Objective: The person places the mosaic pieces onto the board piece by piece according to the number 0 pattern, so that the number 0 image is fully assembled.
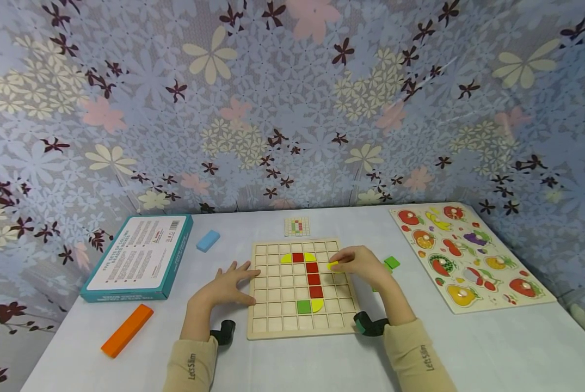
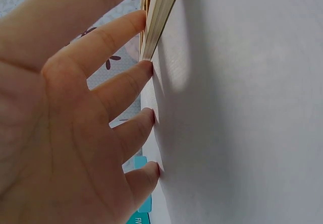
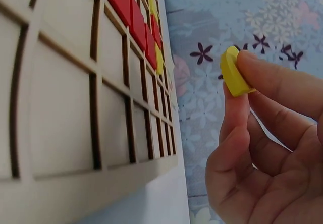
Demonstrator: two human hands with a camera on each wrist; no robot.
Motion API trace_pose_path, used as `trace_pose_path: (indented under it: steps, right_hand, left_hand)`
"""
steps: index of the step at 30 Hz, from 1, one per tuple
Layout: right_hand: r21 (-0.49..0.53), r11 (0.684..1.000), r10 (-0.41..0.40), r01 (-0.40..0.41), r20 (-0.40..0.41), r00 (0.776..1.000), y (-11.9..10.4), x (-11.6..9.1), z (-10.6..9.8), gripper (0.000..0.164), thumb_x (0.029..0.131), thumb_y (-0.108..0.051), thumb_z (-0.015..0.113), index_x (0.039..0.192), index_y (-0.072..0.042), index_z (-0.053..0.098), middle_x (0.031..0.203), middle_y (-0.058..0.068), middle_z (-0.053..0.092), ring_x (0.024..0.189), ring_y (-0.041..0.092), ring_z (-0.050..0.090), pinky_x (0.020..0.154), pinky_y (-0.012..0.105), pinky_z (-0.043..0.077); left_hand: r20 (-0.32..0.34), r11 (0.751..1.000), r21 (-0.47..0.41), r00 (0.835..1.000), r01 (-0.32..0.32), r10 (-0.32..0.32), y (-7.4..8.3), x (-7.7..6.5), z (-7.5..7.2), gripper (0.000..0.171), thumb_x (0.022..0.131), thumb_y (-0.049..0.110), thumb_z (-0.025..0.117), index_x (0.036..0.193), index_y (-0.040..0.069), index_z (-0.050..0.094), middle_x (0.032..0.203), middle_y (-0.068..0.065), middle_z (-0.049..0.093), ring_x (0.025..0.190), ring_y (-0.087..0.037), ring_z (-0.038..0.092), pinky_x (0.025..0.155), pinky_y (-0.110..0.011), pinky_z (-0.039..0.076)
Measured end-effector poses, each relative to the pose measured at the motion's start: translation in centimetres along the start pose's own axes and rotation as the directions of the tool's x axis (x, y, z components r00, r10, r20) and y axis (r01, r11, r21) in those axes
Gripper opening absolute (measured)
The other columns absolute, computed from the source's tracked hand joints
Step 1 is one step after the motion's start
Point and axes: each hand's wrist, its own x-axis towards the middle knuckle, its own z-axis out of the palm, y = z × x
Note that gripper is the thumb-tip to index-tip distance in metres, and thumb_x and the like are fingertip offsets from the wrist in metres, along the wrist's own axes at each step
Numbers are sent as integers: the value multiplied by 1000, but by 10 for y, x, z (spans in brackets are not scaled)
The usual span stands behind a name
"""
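Note:
A wooden grid board (image 1: 275, 325) lies on the white table with several red square tiles (image 1: 314, 279), a green square tile (image 1: 304, 307) and rounded yellow tiles (image 1: 316, 305) set in its cells. My right hand (image 1: 362, 265) is over the board's right side, pinching a rounded yellow piece (image 3: 234, 73) between thumb and fingertips; the right wrist view shows it raised off the grid. Spread fingers of my left hand (image 1: 223, 286) rest along the board's left edge, gripping nothing. Behind the board lies a small pattern card (image 1: 297, 226) with a printed coloured grid.
Left of the board are a teal box (image 1: 135, 253), a blue block (image 1: 208, 240) and an orange bar (image 1: 127, 330). Green tiles (image 1: 392, 262) lie just right of the board, partly behind my right arm. A fruit puzzle board (image 1: 468, 256) occupies the table's right side.

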Motion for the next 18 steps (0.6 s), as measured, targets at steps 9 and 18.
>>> trace_pose_path:
  steps: [9,18]
  right_hand:
    - [13,999,-43,43,62,997,-8,-2,14,22,81,-10,67,100,1,65,85,7,62,77,20,57,73,38,51]
    - [8,993,-120,120,124,985,-16,-4,29,12,78,-5,66,88,-1,61,80,7,58,72,19,54,65,31,50]
  left_hand:
    - [-2,1000,-9,1000,-4,4,0,-1,0,71,69,20,79,133,13,51,149,-16,27,139,-40,8,109,-61,-3]
    - [2,1000,-6,1000,3,-3,1,0,0,71,69,20,79,134,13,50,150,-15,26,139,-40,7,109,-61,-3]
